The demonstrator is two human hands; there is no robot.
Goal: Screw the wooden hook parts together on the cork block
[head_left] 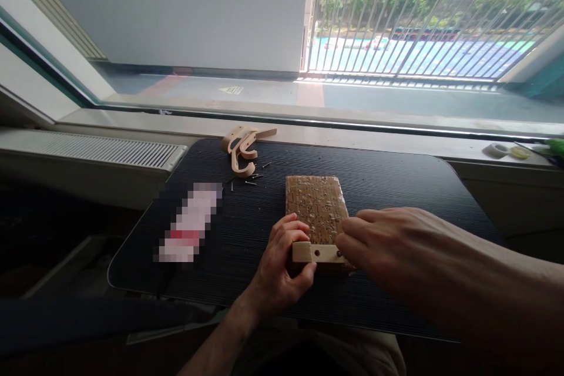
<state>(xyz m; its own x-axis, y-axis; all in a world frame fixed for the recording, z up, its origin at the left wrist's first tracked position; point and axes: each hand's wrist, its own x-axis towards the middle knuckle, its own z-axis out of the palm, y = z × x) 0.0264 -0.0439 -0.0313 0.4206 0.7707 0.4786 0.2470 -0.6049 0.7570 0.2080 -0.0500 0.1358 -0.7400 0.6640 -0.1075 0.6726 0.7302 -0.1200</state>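
Across the near end of a brown, hole-pitted block (312,205) lies a pale wooden hook (326,253), seen mostly as a strip with a raised left end. One round hole shows near its middle. A small dark spot, perhaps a screw head or another hole, is by its right end. My left hand (282,258) grips the raised end, with the thumb at the near side and fingers at the far side and on the block. Over the right end, my right hand (374,241) is closed with fingertips pinched together. Whatever it holds is hidden.
On the black table (388,188), more wooden hooks (242,150) lie at the back left. Several loose screws (251,183) are beside them. A blurred pink-and-white item (189,226) rests at the left. Tape rolls (497,150) sit on the windowsill at right.
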